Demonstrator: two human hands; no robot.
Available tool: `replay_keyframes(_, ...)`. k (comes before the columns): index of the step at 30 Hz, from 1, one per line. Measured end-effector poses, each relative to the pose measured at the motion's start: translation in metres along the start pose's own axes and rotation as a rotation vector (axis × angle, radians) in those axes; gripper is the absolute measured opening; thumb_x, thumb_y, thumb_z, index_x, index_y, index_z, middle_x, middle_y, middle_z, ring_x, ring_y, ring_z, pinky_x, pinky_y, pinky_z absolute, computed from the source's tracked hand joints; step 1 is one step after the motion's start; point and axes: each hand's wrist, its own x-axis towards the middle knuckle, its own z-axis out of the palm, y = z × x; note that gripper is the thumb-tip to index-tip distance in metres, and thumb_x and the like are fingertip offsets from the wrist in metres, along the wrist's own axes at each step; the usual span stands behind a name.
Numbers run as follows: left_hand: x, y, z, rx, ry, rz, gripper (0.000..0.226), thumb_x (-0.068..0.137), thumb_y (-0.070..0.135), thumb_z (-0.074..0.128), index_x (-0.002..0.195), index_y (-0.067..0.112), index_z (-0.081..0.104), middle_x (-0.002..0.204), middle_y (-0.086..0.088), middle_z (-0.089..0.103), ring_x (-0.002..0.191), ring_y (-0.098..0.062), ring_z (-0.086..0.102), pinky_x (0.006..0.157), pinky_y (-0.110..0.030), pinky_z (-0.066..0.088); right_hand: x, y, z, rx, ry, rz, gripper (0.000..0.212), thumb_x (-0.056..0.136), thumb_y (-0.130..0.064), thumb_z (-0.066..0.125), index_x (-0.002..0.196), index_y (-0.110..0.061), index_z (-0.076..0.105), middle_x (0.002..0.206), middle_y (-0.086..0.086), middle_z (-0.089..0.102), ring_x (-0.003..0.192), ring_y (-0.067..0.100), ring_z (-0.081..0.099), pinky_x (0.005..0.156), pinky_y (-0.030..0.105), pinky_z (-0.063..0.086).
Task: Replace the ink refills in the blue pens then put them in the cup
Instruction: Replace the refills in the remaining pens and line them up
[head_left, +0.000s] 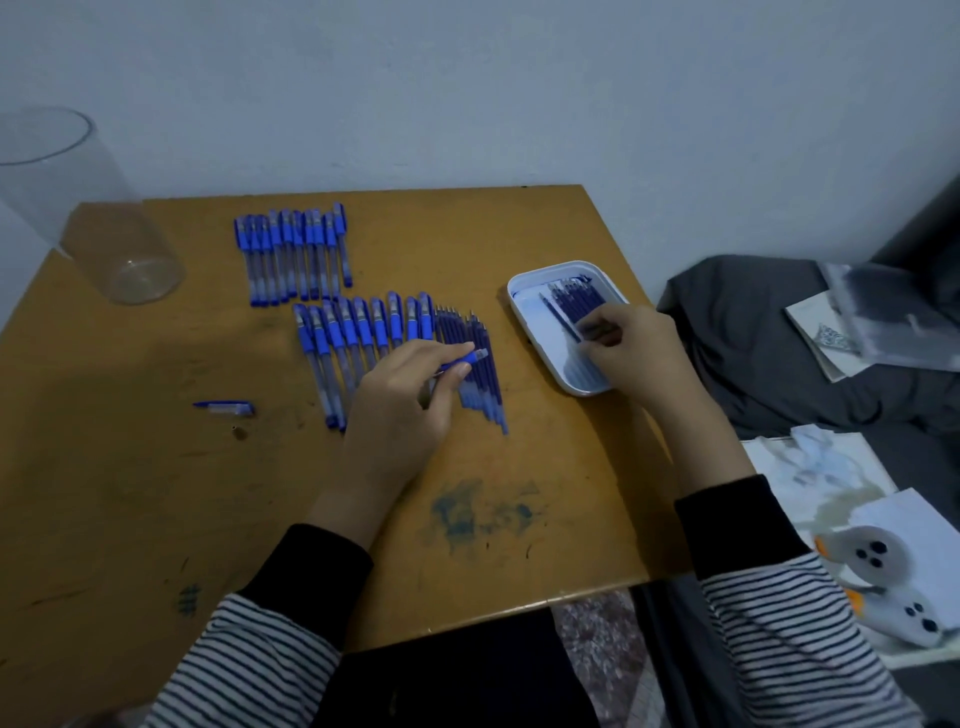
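Head view | step: refill swap, mid-way | left hand (402, 395) pinches opened blue pen (467, 359), centre | right hand (634, 353) pinches refills (576, 304) in tray (519, 291), 3 o'clock | cup (104, 234) 10 o'clock, no pens in it | next: probably thread one refill into the barrel, needs tip alignment

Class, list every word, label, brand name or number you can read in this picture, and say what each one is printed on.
No text in this view can be read.
Blue pens: any print on the barrels is too small to read.
Clear cup: no label shows.
Papers beside the table: too blurred to read.
Table: only ink scribbles and smudges, no words.
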Motion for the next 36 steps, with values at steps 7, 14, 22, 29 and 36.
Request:
replay_keyframes(7,0.0,0.002,-0.001,-0.003,-0.019,-0.023,0.024,0.096,0.017,0.064,0.116,0.008,0.073,0.098,-0.003,0.073,0.088,-0.015,0.066,0.076,-0.038,0.057,-0.001,-0.006,0.001,-0.014,-0.068,-0.029,0.016,0.083,-0.012,0.076,0.098,-0.012,0.072,0.088,-0.001,0.069,0.084,0.013,0.064,0.08,0.026,0.053)
replay_keyframes(14,0.001,0.003,-0.002,0.017,-0.022,-0.016,0.023,0.094,0.011,0.068,0.116,0.006,0.073,0.098,-0.004,0.073,0.09,-0.014,0.066,0.079,-0.035,0.057,-0.003,-0.014,-0.002,-0.04,-0.094,-0.041,0.011,0.087,-0.012,0.071,0.097,-0.017,0.074,0.085,-0.006,0.065,0.085,0.011,0.062,0.079,0.028,0.053)
replay_keyframes(22,0.0,0.002,-0.002,0.002,-0.02,-0.025,0.023,0.094,0.011,0.068,0.116,0.007,0.073,0.1,-0.004,0.073,0.092,-0.015,0.066,0.08,-0.038,0.056,-0.006,-0.014,0.0,0.108,-0.083,-0.002,0.028,0.094,-0.004,0.058,0.112,-0.019,0.074,0.101,-0.002,0.07,0.093,0.014,0.063,0.07,0.003,0.042)
replay_keyframes(29,0.0,0.004,-0.004,0.004,-0.01,-0.041,0.023,0.095,0.011,0.068,0.117,0.007,0.072,0.099,-0.002,0.072,0.091,-0.012,0.065,0.081,-0.033,0.054,-0.023,-0.029,0.01,0.619,-0.019,0.019,0.03,0.097,-0.004,0.058,0.117,-0.022,0.071,0.103,-0.012,0.072,0.098,0.001,0.064,0.087,0.021,0.052)
replay_keyframes(36,0.0,0.006,-0.006,0.006,0.016,-0.047,0.023,0.096,0.016,0.066,0.117,0.009,0.073,0.1,-0.001,0.073,0.093,-0.01,0.065,0.081,-0.032,0.054,-0.042,-0.054,0.033,1.039,0.055,-0.006,0.025,0.092,0.003,0.063,0.114,-0.005,0.068,0.101,0.006,0.07,0.091,0.005,0.066,0.08,0.018,0.052)
